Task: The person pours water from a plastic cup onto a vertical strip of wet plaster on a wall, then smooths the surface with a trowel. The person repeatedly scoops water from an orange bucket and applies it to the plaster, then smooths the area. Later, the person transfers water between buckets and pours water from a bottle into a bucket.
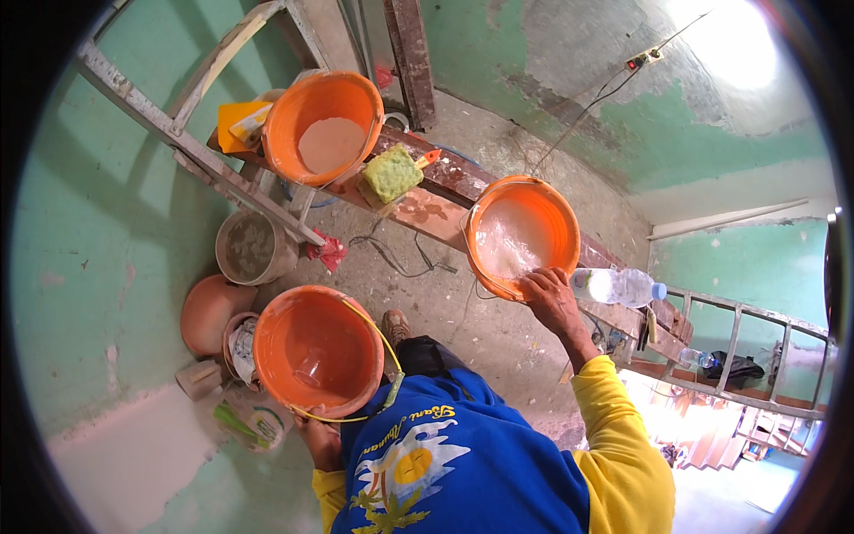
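Right hand [555,304] clamped on the near rim of the wet-mix bucket [562,222], an orange pail with pale, shiny liquid [509,238] inside; fingers bent over the edge, arm reaching out in a yellow sleeve [614,414]. Bucket is directly ahead of that hand, over the wooden plank [429,215]. Left hand [322,442] is at the near lower side of the yellow-handled bucket [302,311], also orange, a shiny patch at its bottom; most fingers hidden behind it, so cannot tell how tightly they close. Yellow handle [374,329] loops around that bucket's right side. Just right of the right hand, a clear plastic bottle [633,288] lies on its side. Ahead and left of the right hand, a yellow-green sponge [391,173] on the plank, orange-handled tool [428,158] touching it. Well ahead of the left hand, a third orange bucket [283,138] with pale mix, beside the metal ladder [242,190]. Ahead and left of the left hand, beyond the yellow-handled bucket, a grey bucket [283,254] near the green wall [107,240].
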Demonstrator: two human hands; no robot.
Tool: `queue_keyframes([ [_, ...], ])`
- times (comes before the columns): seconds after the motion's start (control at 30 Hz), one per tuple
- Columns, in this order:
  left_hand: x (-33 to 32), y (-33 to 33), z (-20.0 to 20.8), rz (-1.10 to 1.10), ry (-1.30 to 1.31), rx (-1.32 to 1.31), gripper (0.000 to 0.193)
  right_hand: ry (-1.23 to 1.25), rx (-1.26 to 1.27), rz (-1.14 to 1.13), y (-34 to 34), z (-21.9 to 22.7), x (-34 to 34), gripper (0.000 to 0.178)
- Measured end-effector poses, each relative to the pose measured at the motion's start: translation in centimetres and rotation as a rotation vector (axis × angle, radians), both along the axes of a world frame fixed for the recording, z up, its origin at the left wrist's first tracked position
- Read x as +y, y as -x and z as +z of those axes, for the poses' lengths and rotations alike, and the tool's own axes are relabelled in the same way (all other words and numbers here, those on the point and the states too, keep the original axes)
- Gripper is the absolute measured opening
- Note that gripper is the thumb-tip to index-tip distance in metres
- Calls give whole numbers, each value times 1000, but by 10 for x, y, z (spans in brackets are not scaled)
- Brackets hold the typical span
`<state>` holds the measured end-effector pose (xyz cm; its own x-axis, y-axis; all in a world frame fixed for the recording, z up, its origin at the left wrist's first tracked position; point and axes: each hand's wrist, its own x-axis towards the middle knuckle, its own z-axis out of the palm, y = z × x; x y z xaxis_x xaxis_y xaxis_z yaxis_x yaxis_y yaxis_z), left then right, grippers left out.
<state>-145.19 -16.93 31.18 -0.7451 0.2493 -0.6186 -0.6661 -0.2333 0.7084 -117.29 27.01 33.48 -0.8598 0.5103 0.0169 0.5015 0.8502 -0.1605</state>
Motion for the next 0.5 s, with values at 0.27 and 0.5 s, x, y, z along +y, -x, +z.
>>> queue_keyframes([
  [0.27, -11, 11, 5, -55, 56, 65, 34, 139, -30, 54, 14, 14, 1, 32],
  [0.5, -41, 13, -19, -78, 67, 78, 46, 44, 349, -212, 102, 23, 17, 38],
])
